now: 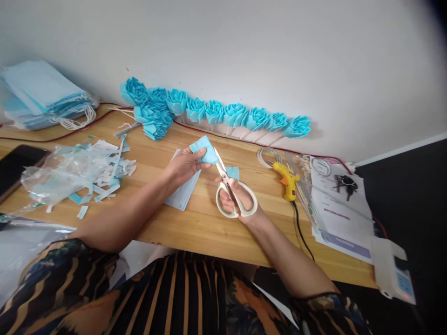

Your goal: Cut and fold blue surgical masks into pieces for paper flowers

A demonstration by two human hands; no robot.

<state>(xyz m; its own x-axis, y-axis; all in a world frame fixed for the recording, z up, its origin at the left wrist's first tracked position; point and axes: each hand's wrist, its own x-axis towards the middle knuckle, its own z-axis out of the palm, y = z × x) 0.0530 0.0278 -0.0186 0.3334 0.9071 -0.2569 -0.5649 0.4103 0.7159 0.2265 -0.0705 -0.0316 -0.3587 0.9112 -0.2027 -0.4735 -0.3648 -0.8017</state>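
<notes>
Between the thumb and fingers of my left hand (pixel 188 164) is a small blue fabric piece (pixel 204 148), held above the table. My right hand (pixel 240 197) grips white-handled scissors (pixel 240 204), fingers through the loops. Their blades point up and to the left, against the right edge of the blue piece. Whether the blades are parted is hard to make out. Under my left hand lies a flat pale blue mask sheet (pixel 183 193). Another small blue piece (pixel 232 173) rests on the table just behind the scissors.
Blue fabric flowers (pixel 213 111) on sticks line the wall. At left are a stack of masks (pixel 45 88), a plastic bag (pixel 66 174), blue scraps (pixel 108 190) and a phone (pixel 21 163). A yellow glue gun (pixel 288 179), keys (pixel 345 184) and papers (pixel 340 209) lie at right.
</notes>
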